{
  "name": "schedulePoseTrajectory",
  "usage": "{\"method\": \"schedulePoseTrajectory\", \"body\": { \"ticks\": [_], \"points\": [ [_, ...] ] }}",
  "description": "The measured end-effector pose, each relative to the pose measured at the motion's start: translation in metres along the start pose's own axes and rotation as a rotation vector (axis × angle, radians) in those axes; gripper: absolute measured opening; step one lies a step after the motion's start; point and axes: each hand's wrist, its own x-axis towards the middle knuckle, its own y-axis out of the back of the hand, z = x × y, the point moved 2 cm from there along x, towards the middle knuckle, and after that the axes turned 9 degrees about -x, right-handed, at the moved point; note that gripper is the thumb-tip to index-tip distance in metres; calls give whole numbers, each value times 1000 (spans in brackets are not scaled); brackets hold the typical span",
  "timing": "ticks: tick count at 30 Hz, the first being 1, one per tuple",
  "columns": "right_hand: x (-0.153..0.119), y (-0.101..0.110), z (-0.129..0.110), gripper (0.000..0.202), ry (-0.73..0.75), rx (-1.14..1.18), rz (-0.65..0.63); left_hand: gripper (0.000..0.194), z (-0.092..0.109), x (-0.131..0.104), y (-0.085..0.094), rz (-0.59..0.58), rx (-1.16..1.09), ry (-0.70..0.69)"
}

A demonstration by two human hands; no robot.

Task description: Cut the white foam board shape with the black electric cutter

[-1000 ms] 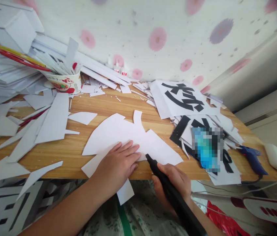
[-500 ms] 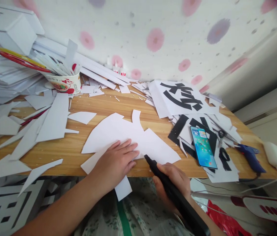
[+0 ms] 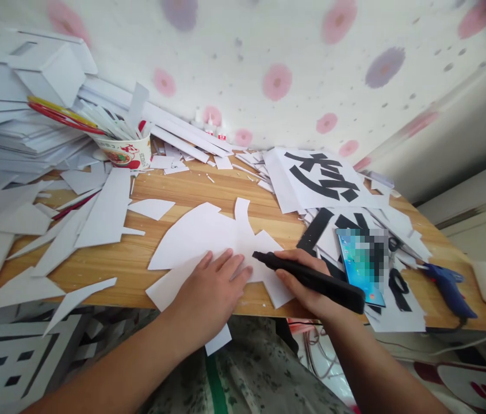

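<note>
The right hand (image 3: 307, 284) is closed around a long black cutting tool (image 3: 312, 277), fingers wrapped under its body and thumb along the near side. Half a second ago the tool stood steeply, its tip at the near edge of the white sheet; now it has swung down to lie almost flat and crosswise, its tip pointing left and resting on the white cut-out sheet (image 3: 208, 233) just beside the left fingertips. That suggests the cutting line has turned, from running away from the person to running across the sheet.

The left hand (image 3: 212, 287) lies flat and spread on the sheet as before, palm down, gripping nothing, only pinning the paper against the near edge of the desk (image 3: 225, 187).

The sheet sits at the middle of the desk's near edge, one corner hanging over. Toward the right end lie a phone (image 3: 357, 261) on black-lettered prints and a blue glue gun (image 3: 447, 282); a paper cup (image 3: 126, 152) stands at the far left among white offcuts.
</note>
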Motion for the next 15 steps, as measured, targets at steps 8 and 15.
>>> {"method": "schedulePoseTrajectory", "body": {
  "ticks": [8,15],
  "points": [
    [0,-3,9,22,-48,42,-104,34,3,3,0,10,45,11],
    [3,-3,2,22,-21,-15,-84,34,3,3,-1,29,80,-8]
  ]
}}
